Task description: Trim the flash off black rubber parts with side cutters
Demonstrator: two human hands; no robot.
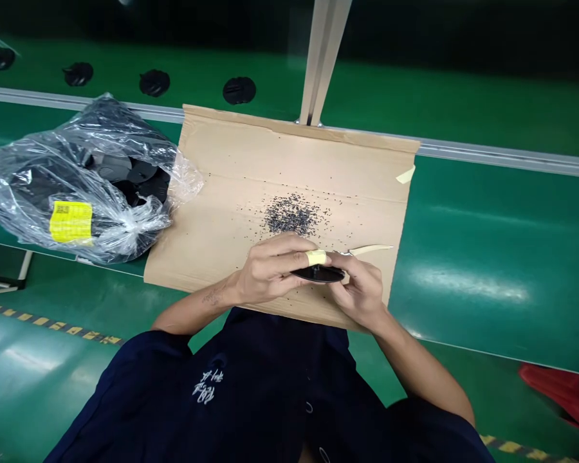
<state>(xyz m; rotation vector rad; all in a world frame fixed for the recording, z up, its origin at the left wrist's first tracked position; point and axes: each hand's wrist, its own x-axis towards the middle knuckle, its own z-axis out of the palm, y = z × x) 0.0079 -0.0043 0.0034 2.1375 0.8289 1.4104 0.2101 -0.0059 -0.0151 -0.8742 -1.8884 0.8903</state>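
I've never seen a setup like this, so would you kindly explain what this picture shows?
There is no machine here: a person works with bare hands, seen from one camera worn on the head, looking forward and down. The left hand and right hand hold a black disc between them, above a cardboard sheet on a green table. Scattered small black bits lie on the cardboard. A slim pale tool shows beside the right hand; whether it is held is unclear. To the left sits a clear plastic bag of black pieces.
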